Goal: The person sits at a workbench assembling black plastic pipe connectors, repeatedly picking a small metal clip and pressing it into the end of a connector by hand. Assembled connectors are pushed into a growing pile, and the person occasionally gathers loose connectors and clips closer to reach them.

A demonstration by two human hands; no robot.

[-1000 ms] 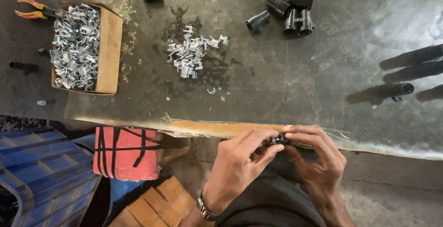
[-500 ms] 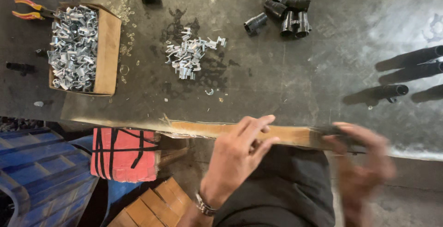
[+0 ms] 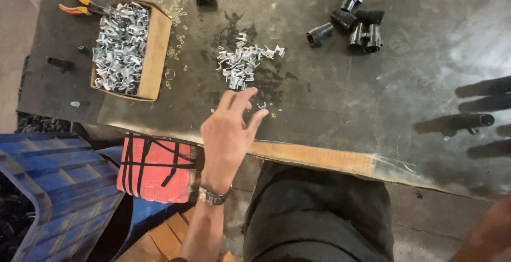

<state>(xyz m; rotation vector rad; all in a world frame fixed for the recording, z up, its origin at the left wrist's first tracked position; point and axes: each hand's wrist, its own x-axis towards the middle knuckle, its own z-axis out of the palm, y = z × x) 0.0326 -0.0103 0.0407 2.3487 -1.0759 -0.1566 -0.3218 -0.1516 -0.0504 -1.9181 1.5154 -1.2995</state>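
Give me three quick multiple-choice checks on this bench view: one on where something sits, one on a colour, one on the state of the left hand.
1. Where is the cardboard box of metal clips?
A. At the left end of the table
B. Among the black tubes
C. On the blue crate

2. What colour are the handles of the pliers beside the box?
A. Green
B. Orange and yellow
C. White

3. How is the left hand set?
A. Closed round a black tube
B. Flat on the box
C. Open, fingers spread, over the table edge near the loose clip pile

Answers:
1 A, the box sits at the table's left end, far from the black tubes.
2 B, the handles show orange and yellow.
3 C, the fingers are spread and hold nothing, just short of the pile.
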